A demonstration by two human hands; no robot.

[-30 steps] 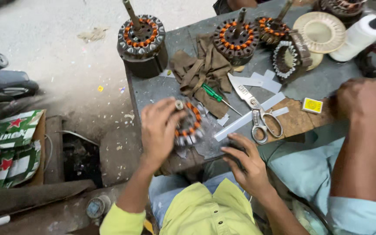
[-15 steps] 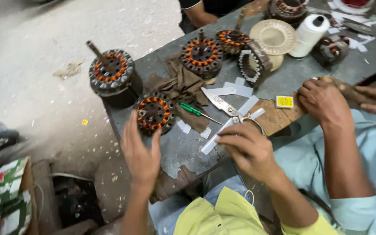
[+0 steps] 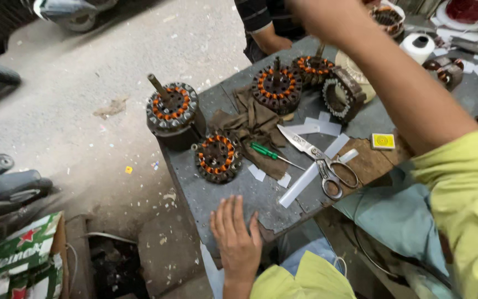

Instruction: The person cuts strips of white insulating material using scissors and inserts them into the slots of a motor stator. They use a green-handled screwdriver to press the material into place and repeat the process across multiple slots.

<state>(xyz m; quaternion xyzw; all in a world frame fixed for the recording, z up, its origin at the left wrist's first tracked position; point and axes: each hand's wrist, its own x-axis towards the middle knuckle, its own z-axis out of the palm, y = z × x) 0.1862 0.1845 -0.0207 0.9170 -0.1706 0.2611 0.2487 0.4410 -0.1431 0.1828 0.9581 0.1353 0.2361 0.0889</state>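
My left hand (image 3: 236, 235) lies flat, fingers together, on the near edge of the dark metal table (image 3: 250, 196) and holds nothing. Just beyond it sits a round stator with orange coil windings (image 3: 217, 158). My right arm in a yellow sleeve (image 3: 460, 182) stretches across the table toward the far side; its hand passes out of the top of the picture. Scissors (image 3: 319, 160), a green screwdriver (image 3: 266, 152) and white paper strips (image 3: 305, 182) lie between the arms.
More stators stand at the table's corner (image 3: 172, 108) and further back (image 3: 276, 88), beside a brown cloth (image 3: 250, 124) and a yellow box (image 3: 383, 141). A white spool (image 3: 417, 47) sits far right. Another person's striped sleeve (image 3: 261, 22) shows at top. A green carton (image 3: 17, 260) lies on the floor.
My left hand has let go of the stator, which now rests on the table, and drawn back to the near edge. My right arm has lifted and reached far over the table.
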